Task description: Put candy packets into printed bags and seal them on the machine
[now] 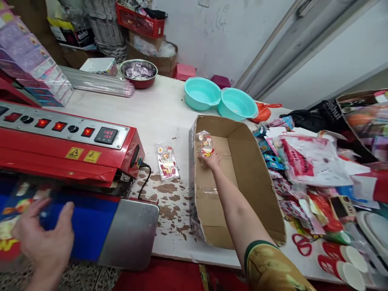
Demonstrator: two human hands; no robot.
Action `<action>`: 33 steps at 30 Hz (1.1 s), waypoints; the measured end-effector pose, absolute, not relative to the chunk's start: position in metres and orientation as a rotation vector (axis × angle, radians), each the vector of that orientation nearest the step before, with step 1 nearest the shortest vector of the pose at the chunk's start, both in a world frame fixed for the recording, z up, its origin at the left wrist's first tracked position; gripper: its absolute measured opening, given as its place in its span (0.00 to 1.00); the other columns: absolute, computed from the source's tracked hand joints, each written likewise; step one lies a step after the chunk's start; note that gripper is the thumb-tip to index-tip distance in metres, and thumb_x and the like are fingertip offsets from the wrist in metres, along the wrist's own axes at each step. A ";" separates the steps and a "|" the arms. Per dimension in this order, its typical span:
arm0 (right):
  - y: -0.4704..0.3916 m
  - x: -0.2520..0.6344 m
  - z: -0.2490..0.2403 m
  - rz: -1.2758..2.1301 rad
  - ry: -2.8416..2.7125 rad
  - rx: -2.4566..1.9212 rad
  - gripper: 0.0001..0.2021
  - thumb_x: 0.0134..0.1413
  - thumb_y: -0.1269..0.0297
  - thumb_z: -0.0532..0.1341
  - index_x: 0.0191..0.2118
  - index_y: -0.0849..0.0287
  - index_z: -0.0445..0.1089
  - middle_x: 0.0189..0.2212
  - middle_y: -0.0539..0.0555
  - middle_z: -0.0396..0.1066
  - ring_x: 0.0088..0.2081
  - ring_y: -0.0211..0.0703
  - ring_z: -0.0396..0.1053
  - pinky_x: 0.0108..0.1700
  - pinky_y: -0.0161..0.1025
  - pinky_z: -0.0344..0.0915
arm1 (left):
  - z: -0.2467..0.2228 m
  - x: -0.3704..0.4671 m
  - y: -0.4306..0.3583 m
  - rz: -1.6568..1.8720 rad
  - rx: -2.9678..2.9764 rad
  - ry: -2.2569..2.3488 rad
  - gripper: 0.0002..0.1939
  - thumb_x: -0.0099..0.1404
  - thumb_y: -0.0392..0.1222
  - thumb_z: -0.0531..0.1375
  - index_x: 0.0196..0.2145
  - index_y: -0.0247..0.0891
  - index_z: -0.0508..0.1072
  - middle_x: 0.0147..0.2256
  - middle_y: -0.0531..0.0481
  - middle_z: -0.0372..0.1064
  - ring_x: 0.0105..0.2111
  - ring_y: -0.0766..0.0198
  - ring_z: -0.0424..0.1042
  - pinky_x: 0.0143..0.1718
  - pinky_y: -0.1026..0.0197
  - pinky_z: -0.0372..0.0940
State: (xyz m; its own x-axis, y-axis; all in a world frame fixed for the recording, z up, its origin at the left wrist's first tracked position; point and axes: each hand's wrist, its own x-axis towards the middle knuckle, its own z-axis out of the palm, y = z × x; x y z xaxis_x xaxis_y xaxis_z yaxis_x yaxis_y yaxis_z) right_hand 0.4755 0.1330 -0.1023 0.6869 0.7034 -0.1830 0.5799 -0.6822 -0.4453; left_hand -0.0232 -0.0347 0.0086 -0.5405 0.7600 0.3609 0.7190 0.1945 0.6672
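My right hand [212, 159] reaches into the cardboard box [239, 178] and grips a clear packet [204, 141] with small food-shaped pieces in it, near the box's left wall. My left hand [45, 238], a little blurred, has thumb and fingers apart over the blue conveyor belt [87, 226] of a red sealing machine [91, 173]. Under and beside its fingers, one clear packet [22, 202] lies on the belt, and a second packet [9, 244] shows at the left picture edge. Whether the fingers touch them I cannot tell. A similar packet [167, 161] lies on the table between machine and box.
Two turquoise basins [202, 93] stand behind the box. A metal bowl [138, 74] of small sachets is farther back. Right of the box lie heaped bags [312, 161], red scissors [302, 244] and paper cups [342, 266]. A black power cord [148, 182] hangs by the machine.
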 end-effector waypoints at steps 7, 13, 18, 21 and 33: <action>0.093 0.466 -0.063 0.327 -1.055 -2.383 0.51 0.35 0.60 0.67 0.65 0.65 0.43 0.57 0.69 0.57 0.59 0.64 0.54 0.59 0.53 0.53 | -0.001 0.086 -0.046 1.253 1.611 1.950 0.16 0.61 0.46 0.62 0.45 0.37 0.72 0.49 0.42 0.70 0.51 0.52 0.68 0.58 0.48 0.58; -0.022 0.380 0.020 0.382 -1.248 -2.077 0.54 0.37 0.53 0.69 0.68 0.56 0.41 0.55 0.67 0.57 0.57 0.68 0.57 0.56 0.61 0.58 | 0.032 0.181 -0.019 0.974 0.908 1.154 0.34 0.51 0.42 0.70 0.54 0.41 0.64 0.54 0.39 0.66 0.53 0.53 0.68 0.52 0.54 0.64; -0.070 0.328 0.033 0.661 -1.334 -1.803 0.56 0.37 0.50 0.72 0.68 0.49 0.39 0.59 0.66 0.53 0.57 0.66 0.59 0.54 0.64 0.62 | 0.043 0.180 -0.009 0.900 0.621 0.874 0.35 0.50 0.41 0.70 0.53 0.39 0.62 0.47 0.40 0.72 0.46 0.54 0.73 0.48 0.55 0.67; -0.045 0.335 0.045 0.844 -1.251 -1.635 0.53 0.40 0.52 0.71 0.67 0.44 0.39 0.65 0.63 0.44 0.59 0.60 0.58 0.52 0.57 0.67 | 0.045 0.142 -0.020 0.756 0.670 0.902 0.30 0.49 0.39 0.70 0.50 0.38 0.67 0.43 0.42 0.74 0.43 0.56 0.74 0.44 0.58 0.68; 0.002 0.295 0.035 1.783 -1.122 -1.309 0.15 0.38 0.53 0.72 0.27 0.59 0.74 0.42 0.55 0.75 0.32 0.39 0.71 0.32 0.36 0.69 | 0.025 0.051 -0.054 0.572 0.644 0.953 0.24 0.49 0.35 0.69 0.46 0.37 0.73 0.42 0.43 0.75 0.42 0.57 0.74 0.41 0.61 0.67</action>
State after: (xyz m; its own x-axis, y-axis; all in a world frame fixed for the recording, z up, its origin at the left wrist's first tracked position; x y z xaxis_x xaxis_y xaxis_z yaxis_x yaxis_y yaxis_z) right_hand 0.2947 0.0023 0.0351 -0.2911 0.8686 -0.4009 -0.0144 -0.4230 -0.9060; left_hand 0.0512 -0.0542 0.0255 0.4623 0.6943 -0.5515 -0.1601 0.6771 0.7183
